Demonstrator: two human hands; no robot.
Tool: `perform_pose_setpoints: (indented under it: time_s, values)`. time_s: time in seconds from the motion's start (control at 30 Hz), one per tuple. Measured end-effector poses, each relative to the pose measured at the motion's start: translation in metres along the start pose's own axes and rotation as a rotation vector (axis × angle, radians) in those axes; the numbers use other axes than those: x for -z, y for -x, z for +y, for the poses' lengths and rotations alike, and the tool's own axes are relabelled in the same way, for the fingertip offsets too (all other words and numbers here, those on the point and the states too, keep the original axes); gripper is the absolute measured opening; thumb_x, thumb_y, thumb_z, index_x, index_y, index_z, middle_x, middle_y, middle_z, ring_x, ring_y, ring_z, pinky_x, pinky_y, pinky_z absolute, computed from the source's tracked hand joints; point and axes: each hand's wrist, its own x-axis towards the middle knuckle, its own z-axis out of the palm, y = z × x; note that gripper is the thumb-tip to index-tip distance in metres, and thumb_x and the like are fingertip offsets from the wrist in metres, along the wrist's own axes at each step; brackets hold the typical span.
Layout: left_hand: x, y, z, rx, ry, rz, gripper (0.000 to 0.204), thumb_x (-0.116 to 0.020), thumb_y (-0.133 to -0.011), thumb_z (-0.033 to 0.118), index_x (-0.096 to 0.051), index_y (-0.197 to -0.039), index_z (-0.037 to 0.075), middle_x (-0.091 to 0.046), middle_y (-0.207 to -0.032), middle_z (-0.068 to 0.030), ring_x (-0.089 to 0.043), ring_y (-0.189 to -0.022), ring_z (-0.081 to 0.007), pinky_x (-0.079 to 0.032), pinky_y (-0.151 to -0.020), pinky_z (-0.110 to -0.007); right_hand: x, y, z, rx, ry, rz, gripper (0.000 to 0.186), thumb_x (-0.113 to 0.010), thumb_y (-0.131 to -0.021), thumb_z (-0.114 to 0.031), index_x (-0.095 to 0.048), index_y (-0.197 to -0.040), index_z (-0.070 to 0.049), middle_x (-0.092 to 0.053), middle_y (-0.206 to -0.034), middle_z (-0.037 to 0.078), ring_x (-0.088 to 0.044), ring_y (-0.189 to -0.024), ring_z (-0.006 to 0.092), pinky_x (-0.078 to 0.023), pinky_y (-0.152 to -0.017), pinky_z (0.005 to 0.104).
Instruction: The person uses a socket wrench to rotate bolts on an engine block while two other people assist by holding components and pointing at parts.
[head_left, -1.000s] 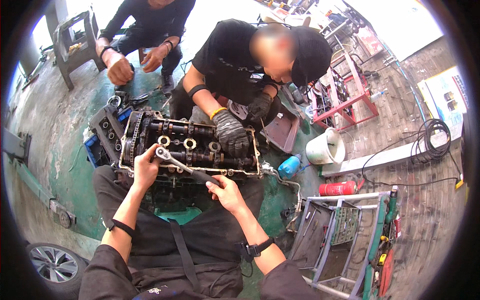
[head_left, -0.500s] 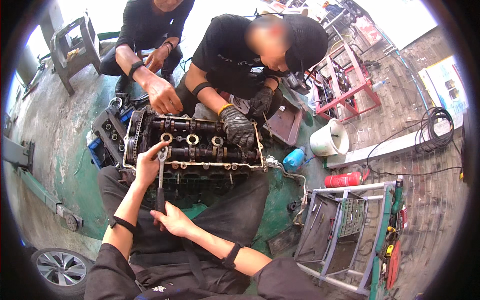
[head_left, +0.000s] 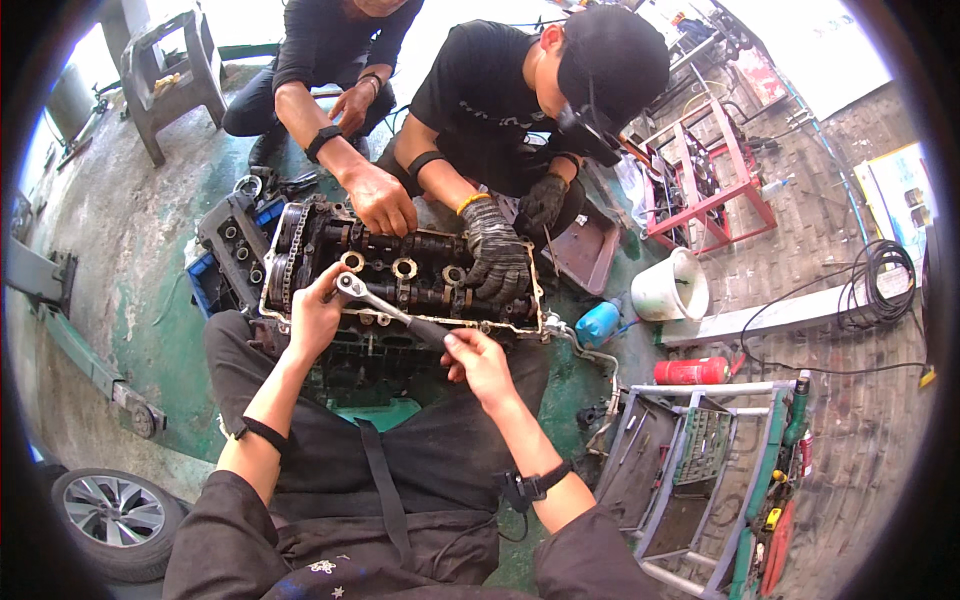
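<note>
A ratchet wrench [head_left: 385, 304] with a dark handle slants over the near side of the engine's open cylinder head [head_left: 345, 312]. My left hand [head_left: 318, 308] is closed at the ratchet's round head; what lies under its fingers is hidden. The handle's end is gripped by my right hand [head_left: 482, 364]. Camshafts and a timing chain [head_left: 293, 258] show in the cylinder head. A co-worker's gloved hand [head_left: 495, 252] rests on its right part, and another person's bare hand [head_left: 380, 202] reaches to its far edge.
A dark engine cover [head_left: 238, 245] lies left of the engine, a tray [head_left: 590, 240] at its far right. Rightward are a white bucket [head_left: 668, 288], a blue container [head_left: 598, 325], a fire extinguisher [head_left: 692, 371] and a tool cart [head_left: 690, 470]. A wheel [head_left: 118, 520] lies lower left.
The ratchet's handle has swung right and away from me with my right hand, from pointing at me to slanting right. My left hand stays at its head. The bare hand reaches along the far edge.
</note>
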Motion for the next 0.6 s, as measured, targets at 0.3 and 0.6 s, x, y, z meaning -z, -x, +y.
perform_pose_setpoints:
  time_s: [0.3, 0.6]
  values:
    - [0.000, 0.000, 0.008, 0.035, 0.040, -0.055, 0.035, -0.057, -0.079, -0.008, -0.059, -0.112, 0.004, -0.064, -0.078, -0.0022, -0.054, -0.070, -0.0043, -0.046, -0.064, -0.022, -0.030, 0.027, 0.019, -0.198, 0.097, -0.418, 0.033, -0.051, -0.093, -0.030, -0.057, -0.099, 0.002, -0.064, -0.078, 0.008, -0.059, -0.059, 0.0120, -0.049, -0.057, 0.0239]
    - [0.000, 0.001, -0.020, 0.016, 0.092, -0.039, 0.044, -0.069, -0.076, -0.002, -0.058, -0.117, 0.006, -0.066, -0.086, -0.0028, -0.059, -0.077, -0.0057, -0.048, -0.068, -0.020, -0.115, 0.037, 0.029, -0.230, 0.012, -0.591, 0.029, -0.049, -0.094, -0.033, -0.047, -0.093, -0.004, -0.063, -0.077, 0.007, -0.056, -0.051, 0.0118, -0.045, -0.049, 0.0251]
